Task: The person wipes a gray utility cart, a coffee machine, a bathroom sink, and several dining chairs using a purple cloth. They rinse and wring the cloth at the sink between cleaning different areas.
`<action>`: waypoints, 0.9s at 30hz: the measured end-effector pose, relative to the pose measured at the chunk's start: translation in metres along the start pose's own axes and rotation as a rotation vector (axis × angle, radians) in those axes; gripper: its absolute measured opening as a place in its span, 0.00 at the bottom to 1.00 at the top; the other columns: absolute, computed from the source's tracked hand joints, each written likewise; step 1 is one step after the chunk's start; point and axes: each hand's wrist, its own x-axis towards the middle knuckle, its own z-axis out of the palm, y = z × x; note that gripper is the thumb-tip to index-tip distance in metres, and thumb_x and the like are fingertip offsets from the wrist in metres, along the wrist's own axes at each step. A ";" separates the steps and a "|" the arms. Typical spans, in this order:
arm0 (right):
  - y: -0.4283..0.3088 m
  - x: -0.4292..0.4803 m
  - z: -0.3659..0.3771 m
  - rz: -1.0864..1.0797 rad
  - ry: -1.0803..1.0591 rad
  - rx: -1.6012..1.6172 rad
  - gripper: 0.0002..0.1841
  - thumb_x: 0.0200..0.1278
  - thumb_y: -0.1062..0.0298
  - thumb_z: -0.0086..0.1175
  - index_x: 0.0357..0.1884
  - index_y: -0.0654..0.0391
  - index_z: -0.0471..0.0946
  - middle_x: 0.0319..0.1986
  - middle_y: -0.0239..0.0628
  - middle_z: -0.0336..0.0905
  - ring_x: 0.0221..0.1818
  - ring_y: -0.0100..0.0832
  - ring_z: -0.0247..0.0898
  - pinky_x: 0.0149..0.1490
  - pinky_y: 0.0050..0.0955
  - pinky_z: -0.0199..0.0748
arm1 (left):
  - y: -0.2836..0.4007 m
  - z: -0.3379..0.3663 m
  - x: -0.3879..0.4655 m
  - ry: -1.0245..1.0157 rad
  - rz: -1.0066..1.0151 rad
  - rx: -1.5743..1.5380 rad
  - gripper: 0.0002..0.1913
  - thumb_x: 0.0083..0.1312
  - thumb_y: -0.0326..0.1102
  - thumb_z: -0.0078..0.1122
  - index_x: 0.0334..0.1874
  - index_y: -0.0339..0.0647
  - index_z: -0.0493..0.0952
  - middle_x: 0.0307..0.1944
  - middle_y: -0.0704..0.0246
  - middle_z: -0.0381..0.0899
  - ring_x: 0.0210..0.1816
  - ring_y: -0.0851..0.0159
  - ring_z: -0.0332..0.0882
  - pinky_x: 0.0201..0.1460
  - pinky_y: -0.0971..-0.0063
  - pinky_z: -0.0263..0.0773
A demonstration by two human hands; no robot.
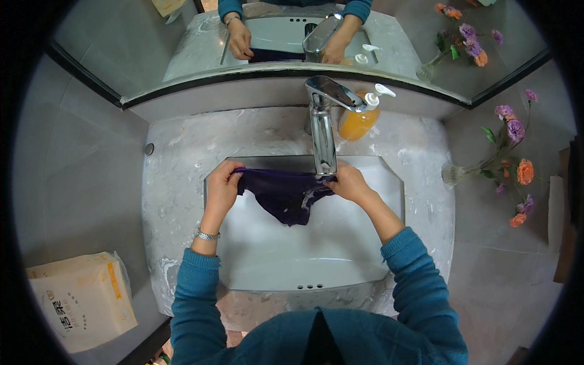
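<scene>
A dark purple piece of cloth (285, 196) is stretched by its upper edge across the back of a white washbasin (319, 246). My left hand (223, 180) pinches its left end between thumb and fingers. The right end is gripped in my right hand (351, 182), just beside the spout of a chrome faucet (325, 141). Below the spout the cloth looks wet, with whitish water or foam on it. Its lower part hangs down in a point over the basin. The fingertips of my right hand are partly hidden by the spout.
Behind the faucet stands a pump bottle of orange liquid (360, 119). A glass vase (452, 174) with purple and orange flowers is at the right. A mirror (292, 41) spans the back. At lower left is a cream package (82, 301) bearing writing. A round metal cap (149, 149) sits on the marbled counter (178, 219).
</scene>
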 end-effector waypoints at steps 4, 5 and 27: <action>-0.015 0.002 0.011 -0.098 0.036 0.671 0.25 0.49 0.71 0.61 0.53 0.53 0.73 0.41 0.37 0.74 0.46 0.36 0.72 0.51 0.30 0.70 | 0.008 0.034 -0.002 -0.134 0.081 -0.035 0.08 0.55 0.18 0.54 0.36 0.33 0.76 0.31 0.62 0.76 0.31 0.62 0.75 0.35 0.75 0.70; -0.023 0.004 0.018 -0.069 0.001 0.844 0.25 0.49 0.71 0.60 0.54 0.52 0.73 0.41 0.36 0.75 0.46 0.34 0.72 0.51 0.28 0.69 | 0.013 0.047 -0.003 -0.199 0.031 -0.071 0.07 0.55 0.18 0.54 0.36 0.32 0.76 0.31 0.61 0.76 0.31 0.61 0.75 0.36 0.73 0.70; -0.016 -0.005 0.025 -0.259 0.050 0.462 0.29 0.50 0.73 0.59 0.58 0.57 0.67 0.46 0.43 0.75 0.54 0.37 0.71 0.56 0.32 0.68 | 0.054 0.103 -0.012 -0.303 0.170 -0.389 0.14 0.50 0.18 0.56 0.41 0.35 0.76 0.37 0.63 0.73 0.41 0.57 0.74 0.47 0.72 0.69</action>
